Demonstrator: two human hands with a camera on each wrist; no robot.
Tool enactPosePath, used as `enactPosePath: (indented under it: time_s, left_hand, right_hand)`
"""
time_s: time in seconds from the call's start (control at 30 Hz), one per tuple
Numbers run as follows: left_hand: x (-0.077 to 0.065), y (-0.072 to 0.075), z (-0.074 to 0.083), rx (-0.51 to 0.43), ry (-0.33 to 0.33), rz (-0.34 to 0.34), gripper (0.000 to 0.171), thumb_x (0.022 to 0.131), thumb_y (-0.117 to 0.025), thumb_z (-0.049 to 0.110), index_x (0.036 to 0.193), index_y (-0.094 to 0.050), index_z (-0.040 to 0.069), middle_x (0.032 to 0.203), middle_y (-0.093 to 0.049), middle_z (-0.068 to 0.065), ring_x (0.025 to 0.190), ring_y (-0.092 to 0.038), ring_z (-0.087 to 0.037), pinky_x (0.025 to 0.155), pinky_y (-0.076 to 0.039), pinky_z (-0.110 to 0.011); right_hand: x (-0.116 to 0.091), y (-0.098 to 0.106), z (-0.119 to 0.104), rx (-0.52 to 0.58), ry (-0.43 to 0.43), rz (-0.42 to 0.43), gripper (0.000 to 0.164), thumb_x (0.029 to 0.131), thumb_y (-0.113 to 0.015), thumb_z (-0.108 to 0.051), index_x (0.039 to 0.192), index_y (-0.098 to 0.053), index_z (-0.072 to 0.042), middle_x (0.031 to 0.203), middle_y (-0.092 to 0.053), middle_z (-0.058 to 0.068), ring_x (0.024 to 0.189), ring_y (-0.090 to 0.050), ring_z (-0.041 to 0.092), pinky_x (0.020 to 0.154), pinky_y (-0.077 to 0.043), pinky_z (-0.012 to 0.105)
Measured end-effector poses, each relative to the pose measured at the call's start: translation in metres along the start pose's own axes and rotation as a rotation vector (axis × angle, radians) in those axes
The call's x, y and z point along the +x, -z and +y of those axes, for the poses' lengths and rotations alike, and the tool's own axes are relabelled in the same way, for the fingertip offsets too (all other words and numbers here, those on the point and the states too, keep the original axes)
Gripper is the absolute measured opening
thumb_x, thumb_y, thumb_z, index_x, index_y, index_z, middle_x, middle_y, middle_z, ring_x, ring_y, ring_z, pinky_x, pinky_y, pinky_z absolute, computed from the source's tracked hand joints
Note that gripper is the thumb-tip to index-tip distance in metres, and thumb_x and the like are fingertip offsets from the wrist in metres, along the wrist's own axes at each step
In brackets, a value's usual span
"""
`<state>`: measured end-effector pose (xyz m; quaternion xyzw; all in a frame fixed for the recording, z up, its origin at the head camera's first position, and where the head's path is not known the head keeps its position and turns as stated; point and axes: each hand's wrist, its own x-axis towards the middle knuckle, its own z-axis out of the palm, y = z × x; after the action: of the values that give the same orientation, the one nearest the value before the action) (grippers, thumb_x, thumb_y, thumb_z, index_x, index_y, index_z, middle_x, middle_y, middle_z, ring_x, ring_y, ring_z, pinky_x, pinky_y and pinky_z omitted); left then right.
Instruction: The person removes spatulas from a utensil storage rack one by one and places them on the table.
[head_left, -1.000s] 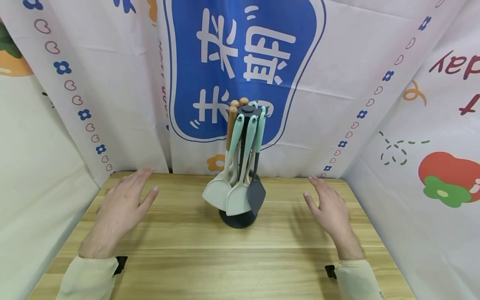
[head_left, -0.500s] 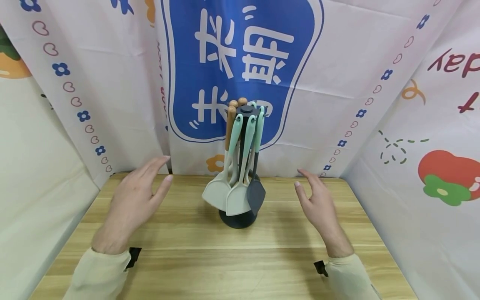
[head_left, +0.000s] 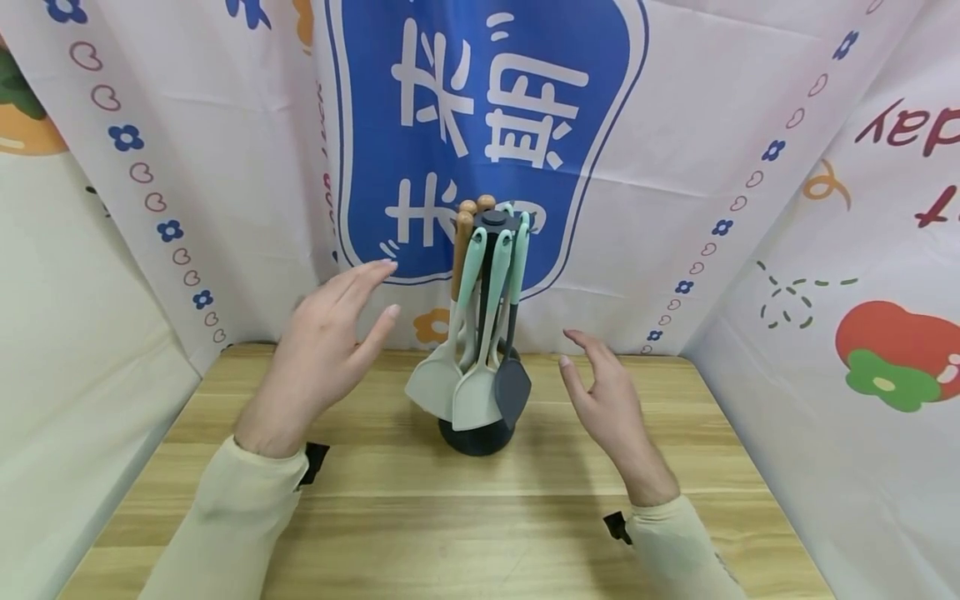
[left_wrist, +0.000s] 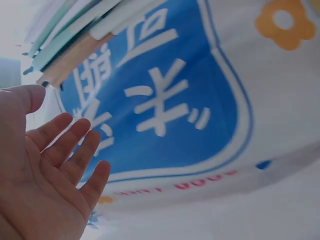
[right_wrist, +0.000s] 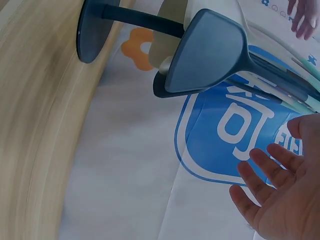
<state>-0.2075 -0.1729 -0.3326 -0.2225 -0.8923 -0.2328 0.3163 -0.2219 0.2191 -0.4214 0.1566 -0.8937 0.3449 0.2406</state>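
A black utensil stand (head_left: 477,443) stands upright at the middle of the table, hung with several kitchen tools. Two pale turners (head_left: 474,403) and a dark grey turner (head_left: 513,392) with mint handles face me. Brown wooden handles (head_left: 461,254) show at its left; parts of the tools behind are hidden. My left hand (head_left: 318,354) is raised left of the stand, fingers spread and apart from the tools. My right hand (head_left: 609,404) hovers to its right, fingers loosely extended and touching nothing. In the right wrist view, the dark turner (right_wrist: 207,55) lies beyond my fingers.
A wooden table (head_left: 480,533) carries the stand. Behind it hangs a white printed cloth (head_left: 675,125) with a blue panel, and similar cloth walls (head_left: 825,450) close in both sides. Black straps (head_left: 617,527) show at my cuffs.
My left hand has risen and moved right towards the stand. My right hand has moved left towards it. The stand and its tools have stayed in place.
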Motion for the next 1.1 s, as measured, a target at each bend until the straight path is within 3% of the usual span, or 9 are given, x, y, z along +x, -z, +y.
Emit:
enactPosePath:
  time_s: [0.37, 0.63, 0.87, 1.0, 1.1]
  left_hand:
    - [0.054, 0.001, 0.031, -0.071, -0.12, 0.032, 0.054, 0.121, -0.063, 0.032, 0.172, -0.059, 0.016, 0.177, -0.062, -0.009, 0.165, -0.059, -0.036, 0.14, -0.046, -0.066]
    - [0.088, -0.007, 0.051, -0.078, -0.216, 0.029, 0.053, 0.121, -0.066, 0.033, 0.171, -0.061, 0.016, 0.176, -0.064, -0.007, 0.169, -0.057, -0.033, 0.14, -0.047, -0.063]
    - [0.105, -0.015, 0.059, -0.068, -0.257, -0.008, 0.052, 0.122, -0.062, 0.035, 0.169, -0.062, 0.013, 0.175, -0.064, -0.009, 0.167, -0.058, -0.033, 0.146, -0.042, -0.054]
    - [0.109, -0.024, 0.055, -0.118, -0.285, -0.034, 0.049, 0.124, -0.057, 0.029, 0.168, -0.063, 0.009, 0.175, -0.063, -0.012, 0.171, -0.054, -0.03, 0.151, -0.034, -0.046]
    - [0.108, -0.033, 0.053, -0.159, -0.302, -0.008, 0.045, 0.125, -0.055, 0.024, 0.166, -0.065, 0.007, 0.173, -0.064, -0.014, 0.171, -0.053, -0.031, 0.151, -0.031, -0.044]
  right_hand:
    - [0.003, -0.008, -0.006, 0.022, -0.013, -0.021, 0.048, 0.121, -0.066, -0.029, 0.166, -0.064, -0.011, 0.17, -0.067, 0.017, 0.161, -0.063, 0.042, 0.135, -0.051, 0.066]
    - [0.006, -0.011, -0.01, 0.016, -0.01, -0.025, 0.049, 0.121, -0.066, -0.03, 0.166, -0.063, -0.012, 0.171, -0.067, 0.014, 0.162, -0.063, 0.041, 0.136, -0.051, 0.065]
    - [0.008, -0.013, -0.015, 0.008, -0.005, -0.026, 0.05, 0.121, -0.066, -0.03, 0.166, -0.064, -0.01, 0.171, -0.067, 0.016, 0.161, -0.063, 0.042, 0.136, -0.051, 0.065]
    - [0.01, -0.014, -0.018, 0.018, 0.002, -0.022, 0.049, 0.12, -0.066, -0.029, 0.165, -0.064, -0.01, 0.17, -0.068, 0.016, 0.161, -0.064, 0.041, 0.136, -0.052, 0.064]
    - [0.012, -0.016, -0.019, 0.037, 0.013, -0.011, 0.048, 0.119, -0.068, -0.026, 0.164, -0.065, -0.01, 0.167, -0.069, 0.018, 0.157, -0.067, 0.041, 0.132, -0.056, 0.063]
